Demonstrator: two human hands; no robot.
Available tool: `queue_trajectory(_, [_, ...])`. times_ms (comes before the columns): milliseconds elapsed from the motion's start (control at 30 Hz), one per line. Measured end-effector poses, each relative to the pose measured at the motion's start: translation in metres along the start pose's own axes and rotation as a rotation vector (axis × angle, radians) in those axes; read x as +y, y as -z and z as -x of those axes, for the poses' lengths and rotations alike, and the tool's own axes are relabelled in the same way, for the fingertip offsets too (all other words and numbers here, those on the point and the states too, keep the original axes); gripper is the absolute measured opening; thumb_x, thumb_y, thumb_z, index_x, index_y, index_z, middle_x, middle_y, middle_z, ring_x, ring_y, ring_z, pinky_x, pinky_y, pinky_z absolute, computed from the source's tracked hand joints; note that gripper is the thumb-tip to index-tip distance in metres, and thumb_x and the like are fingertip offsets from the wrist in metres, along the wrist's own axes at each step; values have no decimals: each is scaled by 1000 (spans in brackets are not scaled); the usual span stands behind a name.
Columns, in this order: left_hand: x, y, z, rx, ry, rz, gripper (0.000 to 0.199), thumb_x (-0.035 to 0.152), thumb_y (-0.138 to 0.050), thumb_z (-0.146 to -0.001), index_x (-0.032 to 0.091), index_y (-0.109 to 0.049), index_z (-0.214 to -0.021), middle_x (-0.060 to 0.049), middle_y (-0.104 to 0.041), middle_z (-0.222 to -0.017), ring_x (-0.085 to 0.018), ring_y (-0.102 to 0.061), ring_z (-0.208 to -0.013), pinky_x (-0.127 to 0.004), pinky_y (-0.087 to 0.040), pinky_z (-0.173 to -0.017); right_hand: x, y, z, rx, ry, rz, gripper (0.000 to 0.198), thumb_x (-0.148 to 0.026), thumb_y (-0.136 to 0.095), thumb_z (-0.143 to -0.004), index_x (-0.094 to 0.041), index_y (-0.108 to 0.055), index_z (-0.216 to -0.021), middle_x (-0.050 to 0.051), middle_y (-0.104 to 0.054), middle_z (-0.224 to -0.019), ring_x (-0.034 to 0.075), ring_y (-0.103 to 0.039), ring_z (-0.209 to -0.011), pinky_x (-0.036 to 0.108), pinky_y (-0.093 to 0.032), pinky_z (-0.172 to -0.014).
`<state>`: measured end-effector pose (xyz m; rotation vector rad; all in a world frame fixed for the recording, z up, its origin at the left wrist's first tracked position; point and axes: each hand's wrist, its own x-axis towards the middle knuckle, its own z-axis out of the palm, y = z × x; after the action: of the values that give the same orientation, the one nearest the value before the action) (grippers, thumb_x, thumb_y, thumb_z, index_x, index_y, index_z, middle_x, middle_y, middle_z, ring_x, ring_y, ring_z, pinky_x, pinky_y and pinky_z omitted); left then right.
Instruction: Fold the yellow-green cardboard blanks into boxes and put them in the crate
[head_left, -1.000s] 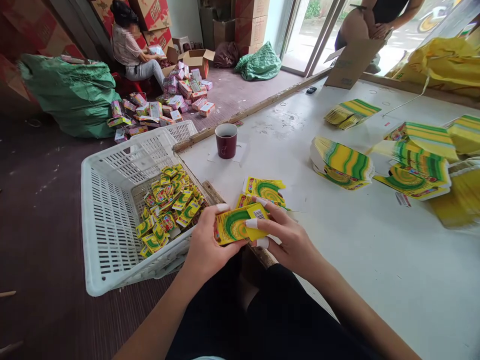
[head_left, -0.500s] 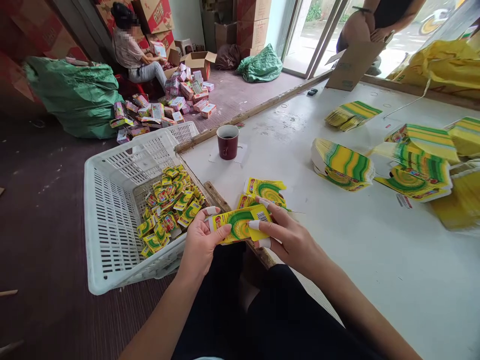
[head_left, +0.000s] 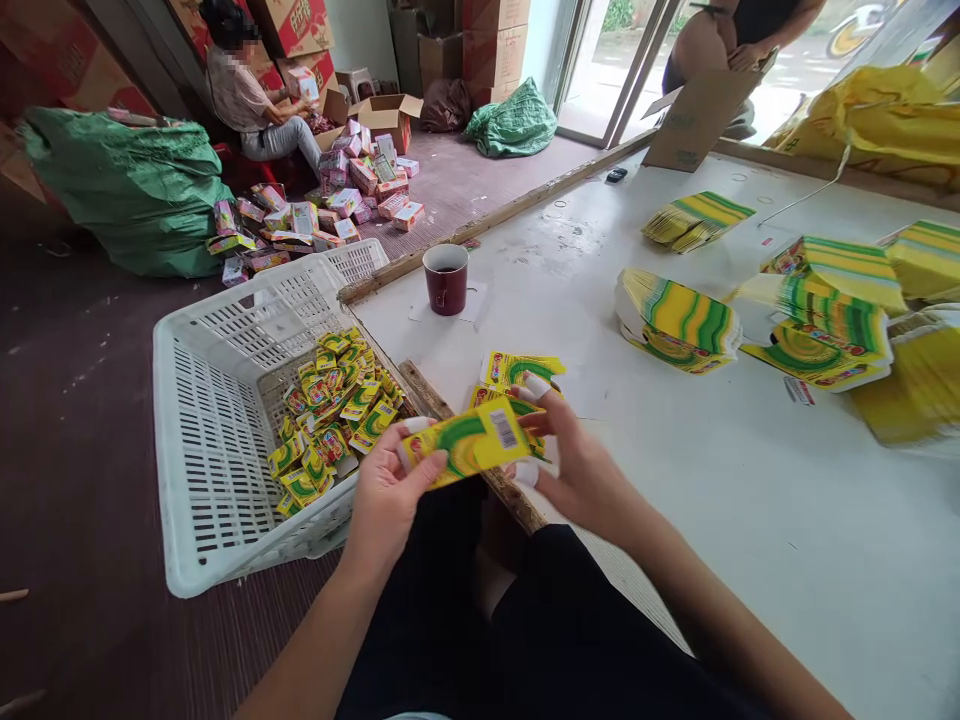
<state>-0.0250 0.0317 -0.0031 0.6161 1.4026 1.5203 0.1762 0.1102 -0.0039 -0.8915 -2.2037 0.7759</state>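
Observation:
My left hand (head_left: 394, 480) pinches the left end of a flat yellow and green printed carton (head_left: 472, 445), thumb on top. A barcode shows near the carton's right end. Just past that end, my right hand (head_left: 574, 450) has its fingers apart, with white wraps on several fingertips; it seems to hold nothing. Behind the carton a few more flat yellow cartons (head_left: 517, 368) lie on the white table (head_left: 675, 520), partly hidden by my right fingers. Left of my hands, a white plastic basket (head_left: 180, 470) holds many small yellow boxes (head_left: 330, 400).
A dark red mug (head_left: 447, 285) of dark liquid stands near the table's wooden edge. Stacks of yellow and green cartons (head_left: 682, 320) sit at the right. A seated person (head_left: 251, 100) handles boxes beside a pile (head_left: 352, 190) on the floor. Another person stands behind a cardboard box (head_left: 694, 120).
My right hand has come off the carton and opened to its right. The carton's barcode end now lies flat in line with the rest. The view has shifted slightly.

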Motion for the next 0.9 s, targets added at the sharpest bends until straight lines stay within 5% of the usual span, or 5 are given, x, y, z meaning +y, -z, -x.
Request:
queue_trajectory(133, [14,52,-25,374,-309,-294,43,38,-78,-67,20,-61,-103,-5,-65,-102,-24,-65,-99,-43,-53,-95,13,32,0,35,-291,400,9,-31,-58,-88,-23,-57,-83,8,-73,-84,27,-69,-78,36,-50,-64])
queue_trajectory(267, [17,90,-40,658,-453,-773,57,36,-81,-63,18,-59,-112,-13,-46,-128,-37,-42,-128,-54,-44,-104,21,27,3,-103,-539,674,10,-23,-62,-81,-22,-54,-86,11,-73,-81,31,-67,-77,33,-40,-58])
queue_trajectory(533, [-11,46,-23,194,-441,-624,40,38,-71,-76,22,-61,-110,-8,-54,-123,-24,-57,-115,-37,-54,-90,33,42,-9,4,-516,321,13,-17,-52,-80,-23,-55,-90,4,-68,-73,21,-62,-63,29,-43,-57])
queue_trajectory(700, [-14,32,-20,93,-370,-540,36,37,-70,-78,22,-63,-109,-7,-57,-118,-22,-59,-112,-36,-55,-91,56,61,-28,124,-507,475,21,-21,-60,-76,-20,-60,-97,10,-69,-85,27,-64,-75,35,-47,-63])
queue_trajectory(900, [-18,34,-16,74,-298,-505,35,40,-72,-75,20,-65,-103,-8,-63,-112,-22,-62,-106,-35,-56,-86,54,28,-22,147,-230,638,38,-13,-58,-77,-18,-58,-114,15,-68,-107,34,-62,-96,45,-48,-82])
